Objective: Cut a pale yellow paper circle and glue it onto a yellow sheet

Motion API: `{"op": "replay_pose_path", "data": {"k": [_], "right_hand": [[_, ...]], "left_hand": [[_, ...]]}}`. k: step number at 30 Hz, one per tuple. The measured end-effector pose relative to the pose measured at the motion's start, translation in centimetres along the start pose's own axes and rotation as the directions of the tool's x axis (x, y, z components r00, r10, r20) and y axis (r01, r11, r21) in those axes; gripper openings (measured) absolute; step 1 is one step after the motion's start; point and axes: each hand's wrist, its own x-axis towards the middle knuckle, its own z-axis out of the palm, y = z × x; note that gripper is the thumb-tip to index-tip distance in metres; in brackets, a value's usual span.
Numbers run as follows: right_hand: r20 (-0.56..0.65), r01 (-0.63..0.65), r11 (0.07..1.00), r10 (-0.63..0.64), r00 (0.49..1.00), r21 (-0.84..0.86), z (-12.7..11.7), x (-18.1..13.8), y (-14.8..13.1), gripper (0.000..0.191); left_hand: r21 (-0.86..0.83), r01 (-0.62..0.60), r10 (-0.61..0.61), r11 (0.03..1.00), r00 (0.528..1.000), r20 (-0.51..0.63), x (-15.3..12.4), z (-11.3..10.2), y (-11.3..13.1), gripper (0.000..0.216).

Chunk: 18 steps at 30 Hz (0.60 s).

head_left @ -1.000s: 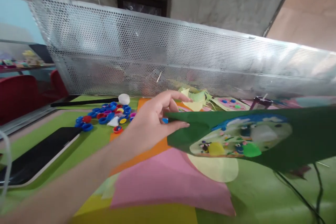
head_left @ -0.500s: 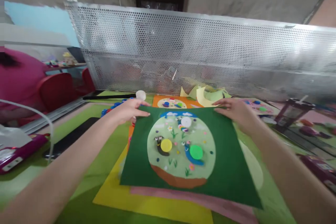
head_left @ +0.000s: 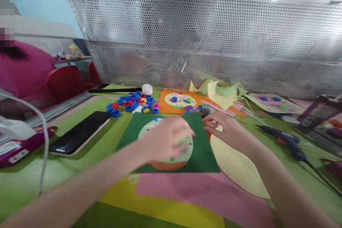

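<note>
The left hand (head_left: 167, 139) is smeared by motion, so I cannot tell whether its fingers are spread or together. It lies over the pale round picture (head_left: 149, 128) on the green sheet (head_left: 205, 153) and hides most of it. The right hand (head_left: 227, 130) has its fingers bent at the sheet's far right corner. Whether they pinch anything there is unclear.

The green sheet lies flat on a pink sheet (head_left: 192, 192) and a yellow sheet (head_left: 149, 203), with a pale yellow disc (head_left: 237, 164) just beside it. Behind it are an orange sheet (head_left: 165, 98) and a heap of bottle caps (head_left: 133, 103). A dark cup (head_left: 317, 112) stands at the right, its contents too blurred to read. A glue gun (head_left: 285, 140) lies near it, its cord cut off by the frame.
</note>
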Motion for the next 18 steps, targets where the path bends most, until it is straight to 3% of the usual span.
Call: {"op": "replay_pose_path", "data": {"k": [1, 2, 3, 4, 8, 11, 14, 16, 18], "right_hand": [[0.042, 0.002, 1.0, -0.001, 0.999, -0.031, 0.0, -0.1, -0.1, 0.013], [0.07, -0.01, 0.998, 0.015, 0.997, -0.07, 0.0, -0.2, 0.1, 0.015], [0.084, -0.036, 0.993, 0.046, 0.995, -0.115, 0.0, -0.2, 0.3, 0.019], [0.089, -0.073, 0.984, 0.089, 0.992, -0.163, 0.0, -0.2, 0.7, 0.023], [0.123, -0.254, 0.912, 0.306, 0.944, -0.321, -0.9, -0.4, 2.8, 0.045], [0.198, -0.335, 0.864, 0.428, 0.882, -0.375, -1.7, -0.6, 4.2, 0.042], [0.24, -0.339, 0.866, 0.441, 0.865, -0.367, -2.3, -0.8, 5.2, 0.037], [0.247, -0.319, 0.889, 0.407, 0.879, -0.329, -2.6, -0.9, 5.9, 0.036], [0.245, -0.294, 0.918, 0.36, 0.9, -0.268, -2.8, -1.0, 6.7, 0.033]], "left_hand": [[0.041, -0.24, 0.232, 0.97, 0.962, 0.145, -0.4, 1.5, 1.8, 0.026], [0.082, -0.418, 0.393, 0.905, 0.894, 0.215, -1.0, 3.0, 3.4, 0.034], [0.098, -0.484, 0.451, 0.87, 0.859, 0.242, -1.6, 4.3, 4.5, 0.035], [0.104, -0.503, 0.464, 0.858, 0.846, 0.262, -2.1, 5.4, 5.3, 0.031], [0.206, -0.508, 0.488, 0.836, 0.861, 0.144, -2.8, 7.4, 5.7, 0.035], [0.266, -0.538, 0.53, 0.8, 0.841, 0.108, -2.1, 7.4, 5.6, 0.023], [0.252, -0.575, 0.561, 0.779, 0.817, 0.13, -1.7, 6.7, 6.2, 0.022], [0.17, -0.528, 0.509, 0.832, 0.849, 0.142, -1.5, 6.2, 6.6, 0.025], [0.043, -0.381, 0.37, 0.924, 0.915, 0.162, -1.2, 5.5, 6.7, 0.026]]}}
